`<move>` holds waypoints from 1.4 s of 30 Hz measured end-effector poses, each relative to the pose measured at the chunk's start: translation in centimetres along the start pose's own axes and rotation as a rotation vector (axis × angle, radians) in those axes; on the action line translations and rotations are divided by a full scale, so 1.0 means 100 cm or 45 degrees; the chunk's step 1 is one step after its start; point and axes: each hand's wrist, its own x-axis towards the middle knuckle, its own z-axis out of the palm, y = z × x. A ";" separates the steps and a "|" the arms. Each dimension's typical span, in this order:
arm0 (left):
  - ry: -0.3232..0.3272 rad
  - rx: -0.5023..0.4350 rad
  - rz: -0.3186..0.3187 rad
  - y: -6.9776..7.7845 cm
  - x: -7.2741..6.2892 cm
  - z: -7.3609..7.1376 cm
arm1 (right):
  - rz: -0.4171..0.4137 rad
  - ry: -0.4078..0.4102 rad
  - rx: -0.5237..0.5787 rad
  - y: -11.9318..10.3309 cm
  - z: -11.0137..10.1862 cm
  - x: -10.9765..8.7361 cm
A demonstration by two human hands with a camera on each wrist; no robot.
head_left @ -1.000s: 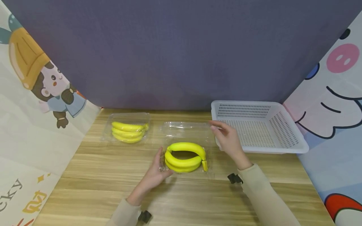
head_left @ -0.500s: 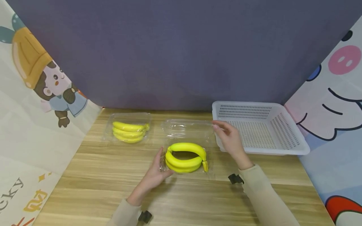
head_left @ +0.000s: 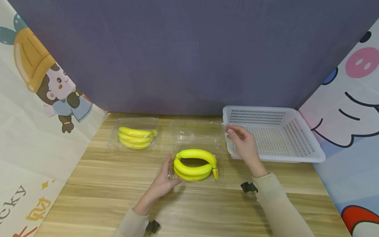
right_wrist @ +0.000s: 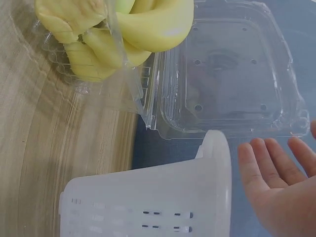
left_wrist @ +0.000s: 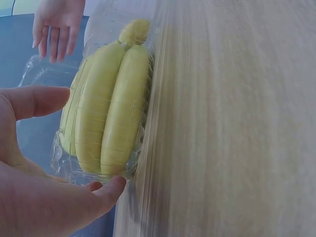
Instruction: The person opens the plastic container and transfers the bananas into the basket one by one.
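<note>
In the head view, a clear plastic clamshell box [head_left: 170, 170] holding yellow bananas [head_left: 193, 170] lies in mid-table with its lid [head_left: 196, 131] raised. My left hand [head_left: 162, 179] is spread at the box's left end. In the left wrist view, fingertips [left_wrist: 117, 184] touch that end while the thumb points towards the box's side. My right hand [head_left: 244, 144] pinches the lid's right corner between thumb and index finger; the other fingers [right_wrist: 276, 168] extend loosely in the right wrist view. The exact contact at the corner is partly cut off there.
A second clear box [head_left: 134, 121] containing bananas [head_left: 136, 137] stands at the back left. At the back right, a white perforated basket [head_left: 319, 154] is close to my right hand. A grey partition [head_left: 189, 59] rises behind the wooden table [head_left: 97, 194].
My right hand has moved slightly up and to the right, and the lid has swung further upright with it. The left hand has stayed at the box's left end.
</note>
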 end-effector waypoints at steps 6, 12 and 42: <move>-0.001 -0.009 -0.009 0.001 -0.001 0.000 | 0.017 0.004 0.032 0.000 -0.004 -0.002; -0.001 0.009 -0.015 0.002 -0.002 -0.001 | 0.035 -0.008 0.056 0.001 -0.005 -0.004; -0.008 0.045 0.020 0.005 0.003 -0.005 | 0.020 -0.143 -0.030 -0.020 0.001 -0.019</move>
